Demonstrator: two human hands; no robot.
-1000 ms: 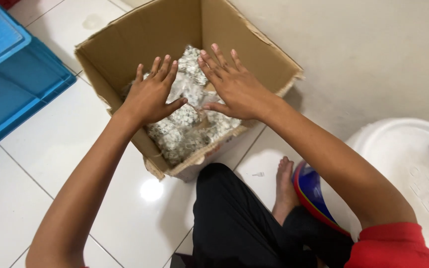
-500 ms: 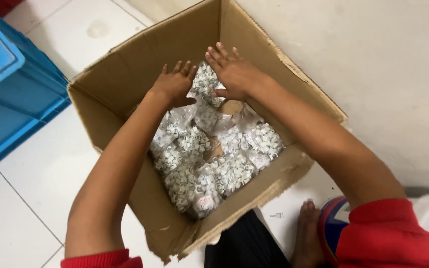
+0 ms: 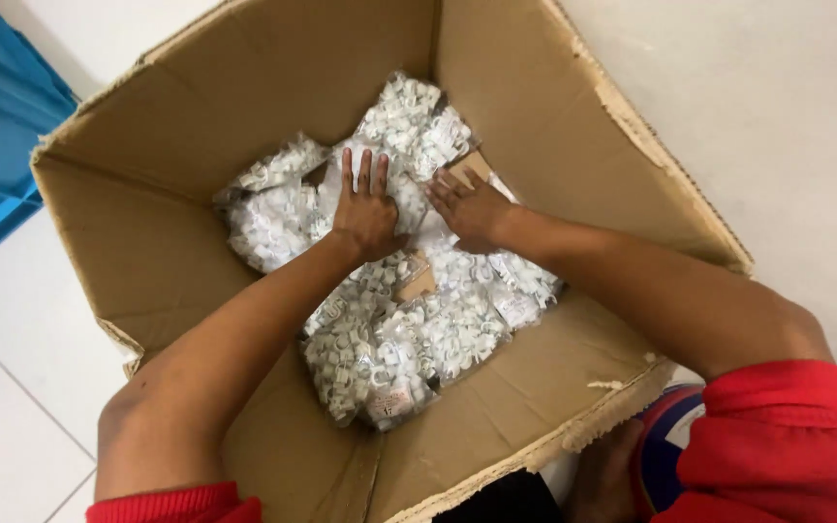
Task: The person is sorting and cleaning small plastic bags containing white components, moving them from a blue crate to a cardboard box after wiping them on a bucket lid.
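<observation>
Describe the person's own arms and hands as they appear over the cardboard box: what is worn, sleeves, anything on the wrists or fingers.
Both arms are bare from the upper arm down, with short red sleeves showing at the bottom edge. The left hand and right hand are bare: no gloves. No watch, bracelet or ring shows on the visible parts. No markings show on the sleeves.

The person wears a red top with short sleeves. One red sleeve (image 3: 171,507) shows at the lower left of the frame, the other red sleeve (image 3: 787,446) at the lower right. Both forearms are bare. The left hand (image 3: 367,211) and right hand (image 3: 474,208) have no gloves, rings or watch.
</observation>
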